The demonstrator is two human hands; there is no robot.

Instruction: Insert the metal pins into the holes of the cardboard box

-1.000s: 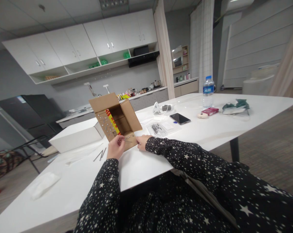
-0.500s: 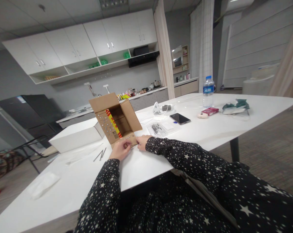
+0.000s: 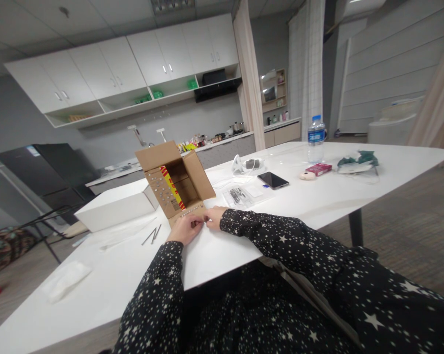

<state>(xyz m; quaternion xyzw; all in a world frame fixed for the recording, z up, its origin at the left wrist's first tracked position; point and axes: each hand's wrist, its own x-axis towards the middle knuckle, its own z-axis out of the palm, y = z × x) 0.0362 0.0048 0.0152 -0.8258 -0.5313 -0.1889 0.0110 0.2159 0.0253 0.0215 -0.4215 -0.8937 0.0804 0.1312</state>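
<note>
1. Hands meet at the near flap of the open brown corrugated cardboard box (image 3: 178, 184), which stands on the glossy white table (image 3: 318, 196).
2. Left hand (image 3: 187, 228) curls its fingers shut, pinching something too small to identify.
3. Right hand (image 3: 215, 216) rests against the flap, bracing it; its grip cannot be told.
4. Flaps carry rows of small metallic studs.

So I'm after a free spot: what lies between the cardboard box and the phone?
In the head view, clear plastic bags lie between the cardboard box and the phone.
</note>
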